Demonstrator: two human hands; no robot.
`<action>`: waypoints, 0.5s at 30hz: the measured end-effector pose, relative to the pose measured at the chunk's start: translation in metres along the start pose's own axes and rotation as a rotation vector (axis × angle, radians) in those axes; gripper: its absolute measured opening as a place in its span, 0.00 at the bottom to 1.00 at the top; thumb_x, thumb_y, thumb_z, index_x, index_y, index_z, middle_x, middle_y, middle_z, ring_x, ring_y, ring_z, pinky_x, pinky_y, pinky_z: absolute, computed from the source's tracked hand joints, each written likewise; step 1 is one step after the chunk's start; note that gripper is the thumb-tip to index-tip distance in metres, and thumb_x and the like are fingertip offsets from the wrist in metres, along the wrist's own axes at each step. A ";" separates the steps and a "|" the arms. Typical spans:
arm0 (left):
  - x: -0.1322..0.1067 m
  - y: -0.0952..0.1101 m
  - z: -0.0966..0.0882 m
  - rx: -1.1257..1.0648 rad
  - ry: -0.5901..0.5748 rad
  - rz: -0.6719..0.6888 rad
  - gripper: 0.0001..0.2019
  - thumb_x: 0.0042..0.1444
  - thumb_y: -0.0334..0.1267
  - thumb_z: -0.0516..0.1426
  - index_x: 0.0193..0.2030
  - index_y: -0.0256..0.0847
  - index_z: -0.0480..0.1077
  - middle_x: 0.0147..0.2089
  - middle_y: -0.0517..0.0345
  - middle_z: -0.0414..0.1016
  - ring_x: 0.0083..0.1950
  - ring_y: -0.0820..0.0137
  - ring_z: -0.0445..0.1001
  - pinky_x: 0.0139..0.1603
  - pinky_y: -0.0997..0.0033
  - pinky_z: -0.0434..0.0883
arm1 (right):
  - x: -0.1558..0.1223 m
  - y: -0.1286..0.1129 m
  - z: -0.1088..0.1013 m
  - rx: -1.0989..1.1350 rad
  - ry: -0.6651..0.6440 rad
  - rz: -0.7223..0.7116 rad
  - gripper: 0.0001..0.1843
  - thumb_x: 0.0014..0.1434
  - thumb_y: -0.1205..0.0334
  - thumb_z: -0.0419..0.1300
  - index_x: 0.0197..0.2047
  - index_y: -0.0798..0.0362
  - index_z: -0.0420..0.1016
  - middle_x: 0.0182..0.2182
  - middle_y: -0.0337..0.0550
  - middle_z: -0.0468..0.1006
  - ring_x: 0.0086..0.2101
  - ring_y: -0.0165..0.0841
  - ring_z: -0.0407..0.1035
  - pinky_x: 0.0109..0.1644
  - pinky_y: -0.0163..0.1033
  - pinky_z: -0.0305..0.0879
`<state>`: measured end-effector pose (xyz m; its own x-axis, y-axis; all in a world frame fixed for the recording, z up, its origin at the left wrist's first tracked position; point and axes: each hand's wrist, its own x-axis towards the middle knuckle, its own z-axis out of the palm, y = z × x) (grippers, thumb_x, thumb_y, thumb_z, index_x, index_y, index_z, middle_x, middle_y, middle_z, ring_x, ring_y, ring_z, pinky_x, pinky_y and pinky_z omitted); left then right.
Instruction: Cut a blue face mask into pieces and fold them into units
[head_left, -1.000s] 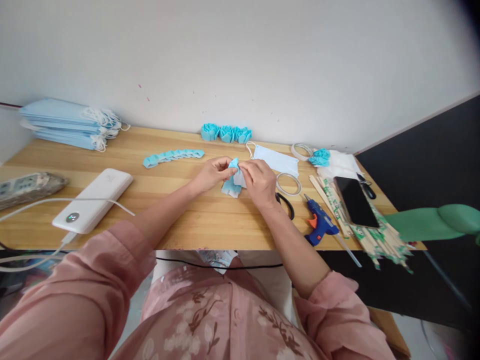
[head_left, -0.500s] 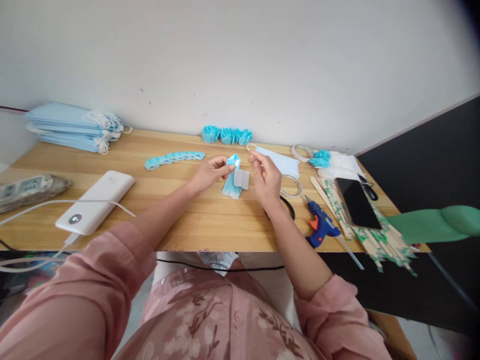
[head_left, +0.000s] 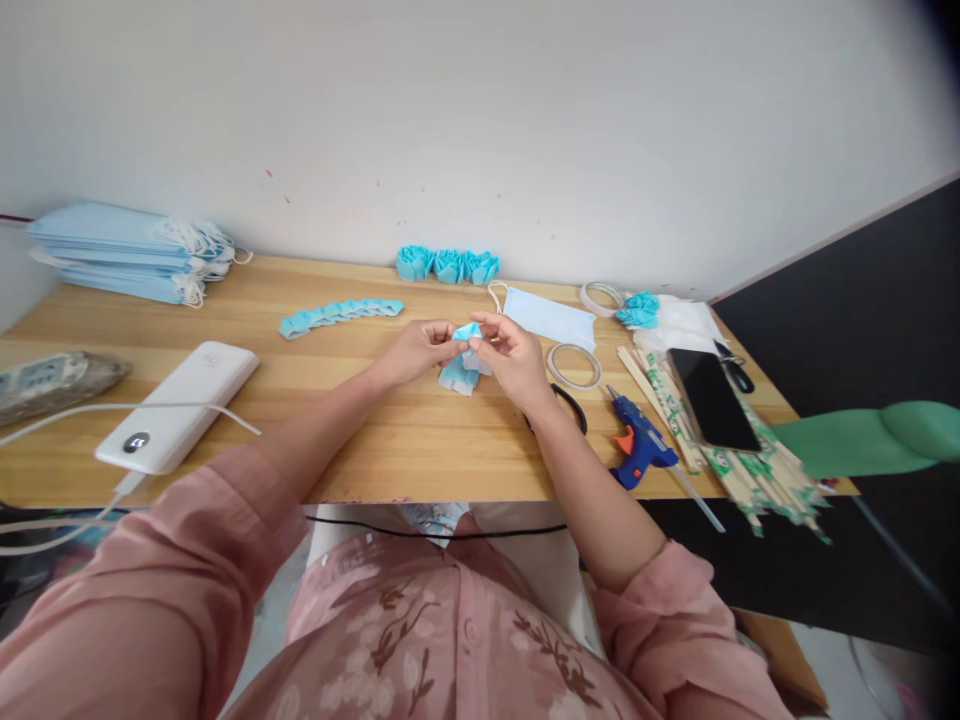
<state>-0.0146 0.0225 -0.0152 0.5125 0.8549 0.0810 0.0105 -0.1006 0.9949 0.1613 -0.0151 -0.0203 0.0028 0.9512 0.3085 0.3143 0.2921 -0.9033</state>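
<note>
Between my two hands is a folded strip of light-blue mask fabric (head_left: 458,377), with a pale layer partly showing under my right fingers. My left hand (head_left: 424,350) pinches its upper left side. On the upper right, my right hand (head_left: 514,358) grips the same strip with thumb and fingers, which hide part of the folds. A folded blue chain (head_left: 341,316) lies on the table to the left. Behind my hands stand several blue fabric flowers (head_left: 448,265) in a row. A flat blue face mask (head_left: 550,317) lies just beyond my right hand.
A mask stack (head_left: 127,250), power bank (head_left: 180,405) and power strip (head_left: 56,385) are on the left. Right lie tape rolls (head_left: 574,367), black scissors handles (head_left: 571,408), a glue gun (head_left: 637,440), wrapped chopsticks (head_left: 761,480), a phone (head_left: 712,400) and another blue flower (head_left: 639,310).
My right hand has moved left onto the folded strip, joining my left hand there. The pale flap that hung out is now mostly covered. The view has shifted slightly.
</note>
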 end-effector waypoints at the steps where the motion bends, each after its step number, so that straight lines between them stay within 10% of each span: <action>1: 0.000 0.000 0.000 0.011 -0.003 0.002 0.17 0.49 0.48 0.64 0.24 0.39 0.65 0.21 0.64 0.64 0.23 0.78 0.60 0.26 0.75 0.57 | 0.000 -0.001 -0.001 -0.007 0.004 0.001 0.22 0.55 0.56 0.62 0.53 0.52 0.76 0.36 0.40 0.80 0.33 0.30 0.71 0.39 0.37 0.71; 11: -0.002 0.007 0.003 0.011 -0.047 -0.016 0.17 0.48 0.48 0.64 0.24 0.39 0.66 0.21 0.64 0.63 0.23 0.78 0.59 0.26 0.75 0.57 | -0.002 -0.002 -0.004 -0.055 0.025 -0.064 0.24 0.61 0.51 0.59 0.57 0.52 0.73 0.37 0.41 0.79 0.36 0.31 0.73 0.41 0.38 0.72; 15: -0.002 0.006 0.001 0.035 -0.024 -0.015 0.16 0.47 0.48 0.64 0.25 0.38 0.66 0.22 0.65 0.64 0.24 0.78 0.60 0.27 0.75 0.58 | 0.005 -0.002 -0.022 -0.219 0.266 -0.148 0.23 0.65 0.54 0.55 0.61 0.51 0.71 0.39 0.44 0.79 0.39 0.32 0.73 0.42 0.38 0.72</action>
<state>-0.0147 0.0200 -0.0093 0.5328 0.8437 0.0646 0.0476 -0.1061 0.9932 0.1818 -0.0130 -0.0099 0.1797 0.8325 0.5241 0.5256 0.3691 -0.7665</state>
